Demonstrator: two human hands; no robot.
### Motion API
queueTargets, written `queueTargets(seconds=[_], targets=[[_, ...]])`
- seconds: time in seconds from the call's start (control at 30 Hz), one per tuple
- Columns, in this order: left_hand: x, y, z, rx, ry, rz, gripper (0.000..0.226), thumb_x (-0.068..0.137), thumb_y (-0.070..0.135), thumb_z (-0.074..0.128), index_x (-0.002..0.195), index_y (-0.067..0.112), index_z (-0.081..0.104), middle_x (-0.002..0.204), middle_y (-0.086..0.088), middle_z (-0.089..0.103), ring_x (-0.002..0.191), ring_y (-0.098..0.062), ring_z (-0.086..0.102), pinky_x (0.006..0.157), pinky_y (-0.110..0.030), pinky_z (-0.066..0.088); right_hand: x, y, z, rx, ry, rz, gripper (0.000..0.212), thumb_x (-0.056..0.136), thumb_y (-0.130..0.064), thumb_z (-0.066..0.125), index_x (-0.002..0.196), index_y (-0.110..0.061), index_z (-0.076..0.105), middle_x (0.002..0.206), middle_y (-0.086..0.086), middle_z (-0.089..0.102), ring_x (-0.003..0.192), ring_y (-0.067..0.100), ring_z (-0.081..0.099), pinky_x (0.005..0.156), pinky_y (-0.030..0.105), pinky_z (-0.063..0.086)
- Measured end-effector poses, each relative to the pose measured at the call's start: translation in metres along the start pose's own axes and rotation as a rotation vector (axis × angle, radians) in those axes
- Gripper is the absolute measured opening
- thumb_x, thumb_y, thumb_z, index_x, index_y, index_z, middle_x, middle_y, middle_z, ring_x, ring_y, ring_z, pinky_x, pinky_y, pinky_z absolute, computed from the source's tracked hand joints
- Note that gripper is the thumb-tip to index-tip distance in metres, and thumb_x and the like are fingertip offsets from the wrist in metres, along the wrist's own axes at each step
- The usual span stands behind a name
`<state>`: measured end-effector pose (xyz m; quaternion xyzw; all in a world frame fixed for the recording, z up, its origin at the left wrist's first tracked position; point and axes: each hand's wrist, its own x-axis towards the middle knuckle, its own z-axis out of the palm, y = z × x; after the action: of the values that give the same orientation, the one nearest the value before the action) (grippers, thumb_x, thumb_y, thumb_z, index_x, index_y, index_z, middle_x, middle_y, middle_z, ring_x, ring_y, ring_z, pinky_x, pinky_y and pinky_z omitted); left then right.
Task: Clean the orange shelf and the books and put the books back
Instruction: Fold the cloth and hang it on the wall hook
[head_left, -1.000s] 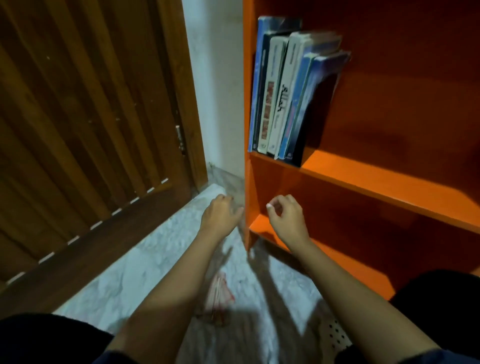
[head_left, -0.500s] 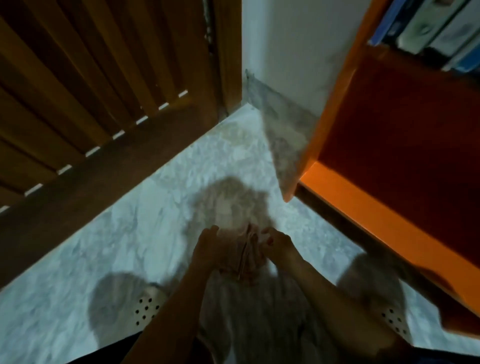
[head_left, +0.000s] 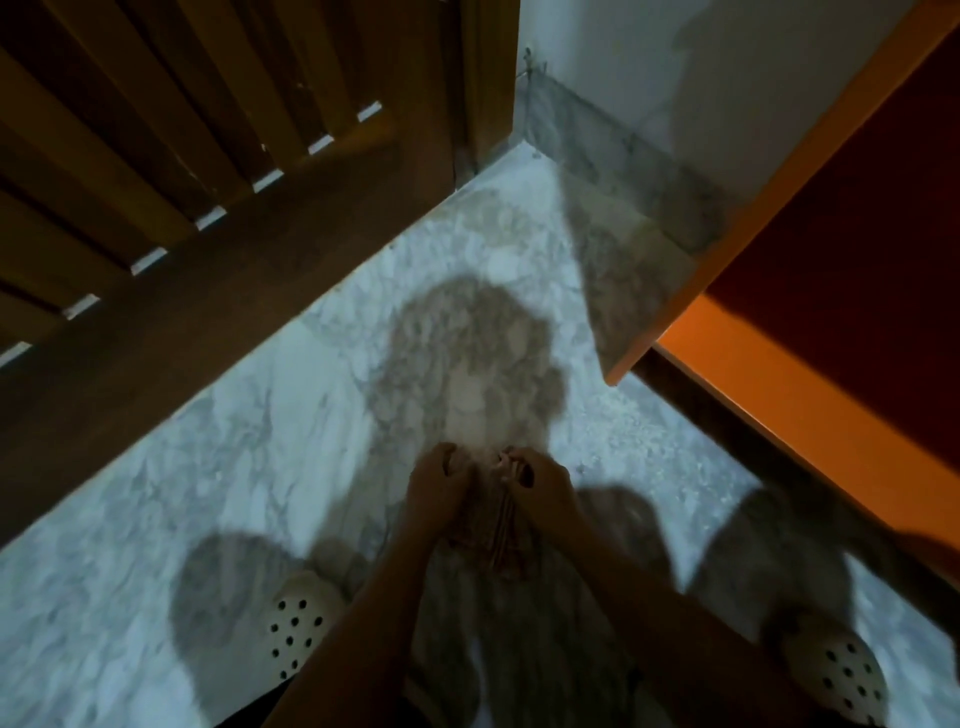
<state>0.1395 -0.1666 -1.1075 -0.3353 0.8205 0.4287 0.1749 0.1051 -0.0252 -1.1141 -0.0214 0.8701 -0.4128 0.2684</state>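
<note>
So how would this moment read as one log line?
left hand: grips cloth | right hand: grips cloth | cloth: over floor | orange shelf: untouched

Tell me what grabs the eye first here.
Low centre, the left hand and right hand meet, each grip closed on a bunched striped cloth over the marble floor. The bright orange shelf cuts across the right side, and a dark wooden door fills the upper left.

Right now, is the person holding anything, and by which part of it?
Yes: a reddish striped cloth, bunched between both hands. The left hand and right hand each grip its upper edge; blur hides finer detail.
</note>
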Motion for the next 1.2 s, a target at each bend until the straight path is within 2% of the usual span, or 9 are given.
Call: queueTargets(seconds=[0.2,0.33,0.5,0.67,0.73,0.8,0.87,0.93,1.2], targets=[[-0.029,0.036,-0.029,-0.291,0.074,0.026,0.049,0.083,0.042,0.060,0.119,0.009,0.060,0.113,-0.016,0.065,0.102,-0.031,0.061,0.090,-0.040,0.050,-0.024,-0.037,-0.041,0.067,0.048,-0.164,0.037,0.090,-0.006,0.055,0.127,-0.010,0.054,0.122,0.012,0.059,0.113,0.025,0.055,0.095,0.028,0.042],[-0.063,0.075,-0.058,-0.461,0.125,0.132,0.028,0.091,0.025,0.059,0.114,0.009,0.062,0.108,-0.013,0.066,0.098,-0.028,0.063,0.089,-0.043,0.053,-0.054,-0.071,-0.076,0.189,0.213,-0.333,0.031,0.088,-0.015,0.063,0.119,-0.017,0.062,0.110,0.003,0.065,0.103,0.014,0.059,0.088,0.025,0.046],[-0.120,0.126,-0.094,-0.537,0.150,0.291,0.021,0.092,0.025,0.056,0.105,0.012,0.066,0.100,-0.005,0.066,0.093,-0.020,0.061,0.087,-0.036,0.049,-0.095,-0.119,-0.123,0.156,0.332,-0.497,0.033,0.086,-0.008,0.060,0.118,-0.015,0.062,0.118,0.001,0.059,0.109,0.008,0.052,0.086,-0.003,0.031],[-0.186,0.172,-0.119,-0.630,0.227,0.481,0.021,0.093,0.023,0.057,0.082,0.006,0.063,0.068,-0.002,0.057,0.064,-0.015,0.052,0.055,-0.020,0.041,-0.144,-0.160,-0.170,0.155,0.453,-0.698,0.033,0.084,-0.007,0.064,0.117,-0.015,0.063,0.117,0.003,0.061,0.110,0.014,0.054,0.091,0.023,0.043],[-0.213,0.187,-0.127,-0.676,0.254,0.546,0.021,0.095,0.023,0.054,0.095,0.005,0.063,0.079,-0.001,0.061,0.070,-0.010,0.056,0.051,-0.011,0.044,-0.162,-0.172,-0.185,0.162,0.486,-0.749,0.032,0.086,-0.009,0.064,0.117,-0.014,0.062,0.114,0.002,0.061,0.107,0.014,0.055,0.089,0.029,0.046],[-0.235,0.199,-0.134,-0.714,0.275,0.595,0.024,0.095,0.027,0.054,0.103,0.007,0.063,0.090,-0.001,0.065,0.081,-0.011,0.061,0.061,-0.019,0.053,-0.180,-0.183,-0.196,0.166,0.519,-0.789,0.032,0.087,-0.012,0.064,0.118,-0.014,0.062,0.112,0.002,0.060,0.103,0.015,0.055,0.086,0.029,0.048],[-0.255,0.209,-0.138,-0.743,0.306,0.643,0.024,0.093,0.031,0.056,0.104,0.011,0.064,0.094,-0.002,0.066,0.088,-0.017,0.064,0.072,-0.038,0.057,-0.195,-0.190,-0.203,0.183,0.554,-0.834,0.031,0.086,-0.013,0.065,0.117,-0.014,0.062,0.111,0.002,0.060,0.102,0.014,0.055,0.082,0.017,0.045],[-0.271,0.216,-0.142,-0.762,0.337,0.681,0.019,0.092,0.030,0.058,0.101,0.015,0.065,0.095,-0.001,0.067,0.092,-0.020,0.064,0.076,-0.044,0.056,-0.209,-0.194,-0.208,0.194,0.574,-0.865,0.032,0.086,-0.013,0.065,0.118,-0.014,0.062,0.113,0.002,0.059,0.103,0.012,0.054,0.077,0.003,0.039],[-0.286,0.224,-0.170,-0.618,0.431,0.781,0.009,0.093,0.022,0.056,0.097,0.019,0.064,0.091,0.012,0.061,0.090,-0.009,0.057,0.067,-0.020,0.046,-0.244,-0.196,-0.229,0.273,0.541,-0.901,0.026,0.086,-0.012,0.064,0.113,-0.015,0.063,0.103,-0.003,0.057,0.094,0.007,0.058,0.075,0.006,0.045]])
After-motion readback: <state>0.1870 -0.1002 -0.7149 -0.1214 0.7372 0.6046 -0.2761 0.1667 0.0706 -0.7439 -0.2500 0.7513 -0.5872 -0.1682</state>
